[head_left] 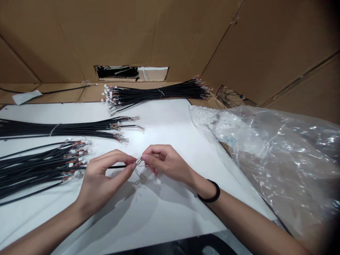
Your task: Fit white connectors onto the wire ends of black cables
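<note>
Over the white board, my left hand point(106, 177) pinches the end of a black cable point(117, 166) between thumb and index finger. Thin wires point(139, 161) fan out from that cable end. My right hand point(167, 164), with a black band on its wrist, pinches at these wires from the other side; a small white piece shows at its fingertips, too small to name. A few loose wire ends hang just below the fingers. Left of my left hand lies a pile of black cables point(37, 163) with white connectors and coloured wires at their ends.
Behind it lies a tied cable bundle point(79, 128) with bare wire ends. Another tied bundle point(159, 92) with white connectors rests along the cardboard wall point(119, 32). A clear plastic bag point(278, 152) holding small white pieces covers the right side. A paper slip point(27, 96) lies back left.
</note>
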`<state>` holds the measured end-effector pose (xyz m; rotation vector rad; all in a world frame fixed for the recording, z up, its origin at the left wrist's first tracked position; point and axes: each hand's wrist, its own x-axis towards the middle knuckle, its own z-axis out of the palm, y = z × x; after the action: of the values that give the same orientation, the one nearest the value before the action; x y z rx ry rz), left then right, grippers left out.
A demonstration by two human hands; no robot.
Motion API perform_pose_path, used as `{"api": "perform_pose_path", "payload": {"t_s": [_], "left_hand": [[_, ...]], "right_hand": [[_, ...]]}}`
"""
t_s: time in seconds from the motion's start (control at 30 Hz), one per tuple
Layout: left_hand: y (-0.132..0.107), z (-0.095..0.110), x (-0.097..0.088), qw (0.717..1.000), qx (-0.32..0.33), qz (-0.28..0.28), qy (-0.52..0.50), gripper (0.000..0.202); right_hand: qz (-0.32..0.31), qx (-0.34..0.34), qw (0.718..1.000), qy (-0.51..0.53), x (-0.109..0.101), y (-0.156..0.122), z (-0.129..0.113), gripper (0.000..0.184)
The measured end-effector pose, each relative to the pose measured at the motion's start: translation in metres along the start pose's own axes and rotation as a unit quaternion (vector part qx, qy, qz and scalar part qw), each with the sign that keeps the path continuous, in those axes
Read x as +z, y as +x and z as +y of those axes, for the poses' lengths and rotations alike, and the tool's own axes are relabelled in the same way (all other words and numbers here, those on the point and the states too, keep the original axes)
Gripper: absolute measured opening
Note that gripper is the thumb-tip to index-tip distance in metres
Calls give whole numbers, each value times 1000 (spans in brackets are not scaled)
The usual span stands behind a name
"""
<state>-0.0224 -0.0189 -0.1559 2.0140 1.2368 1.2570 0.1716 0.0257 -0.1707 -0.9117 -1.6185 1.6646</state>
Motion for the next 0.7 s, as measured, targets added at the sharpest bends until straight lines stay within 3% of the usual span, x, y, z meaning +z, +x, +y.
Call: {"api": "perform_pose_path", "payload": {"t_s": [0.13, 0.3, 0.47, 0.7], "left_hand": [[0, 2, -1, 997, 65, 11, 26, 12], [0, 5, 0, 979, 177, 16, 101, 15], [-2, 3, 0, 967, 208, 0, 147, 18], [-5, 4, -2, 942, 264, -8, 206, 21]], "right_hand": [[-23, -15, 999, -21, 1, -1, 0, 39], [-69, 39, 992, 100, 5, -4, 3, 41], [-130, 110, 955, 244, 10, -5, 4, 37], [-124, 138, 944, 273, 12, -6, 4, 39]]}}
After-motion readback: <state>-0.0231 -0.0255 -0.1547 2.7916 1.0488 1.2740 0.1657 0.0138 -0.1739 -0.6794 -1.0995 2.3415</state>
